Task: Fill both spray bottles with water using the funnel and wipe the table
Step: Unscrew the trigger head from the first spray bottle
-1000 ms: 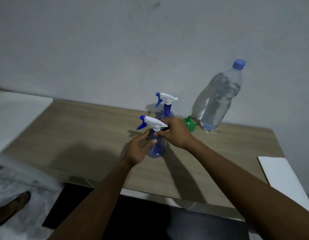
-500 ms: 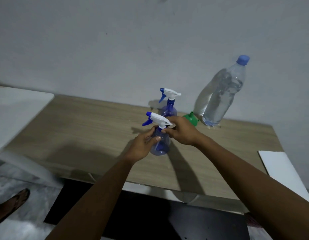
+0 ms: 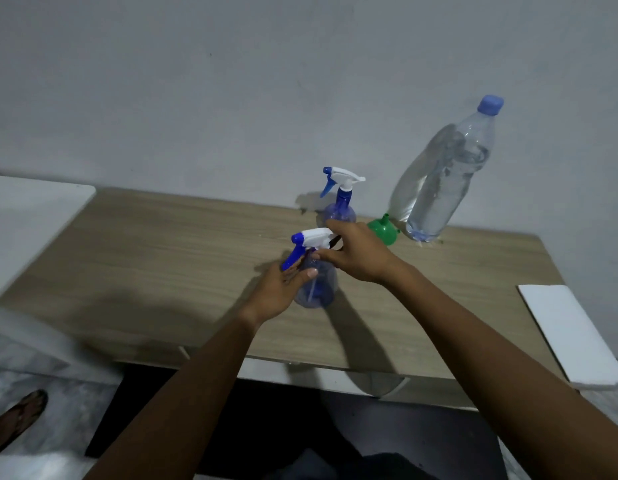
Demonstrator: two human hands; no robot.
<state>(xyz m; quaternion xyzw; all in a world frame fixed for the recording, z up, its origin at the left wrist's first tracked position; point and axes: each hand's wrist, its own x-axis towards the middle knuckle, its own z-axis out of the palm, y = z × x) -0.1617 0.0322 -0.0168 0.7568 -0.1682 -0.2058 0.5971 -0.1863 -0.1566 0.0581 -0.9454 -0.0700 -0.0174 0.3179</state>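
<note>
Two small blue spray bottles with white and blue trigger heads stand on the wooden table [image 3: 162,258]. The near spray bottle [image 3: 319,289] is at the table's middle. My left hand [image 3: 283,289] wraps its round body from the left. My right hand [image 3: 356,254] grips its trigger head [image 3: 309,239] from the right. The far spray bottle [image 3: 340,199] stands upright behind it near the wall, untouched. A green funnel [image 3: 385,230] lies on the table right of the far bottle. A large clear water bottle [image 3: 442,181] with a blue cap stands beside the funnel, against the wall.
A white slab [image 3: 570,334] rests at the table's right end. A white surface [image 3: 26,220] adjoins the table on the left. A sandalled foot [image 3: 16,420] shows on the floor at lower left. A dark mat lies under the table's front edge.
The trigger head of the near spray bottle has turned under my right hand, its nozzle now pointing lower left. Both hands stay on that bottle. Nothing else moved.
</note>
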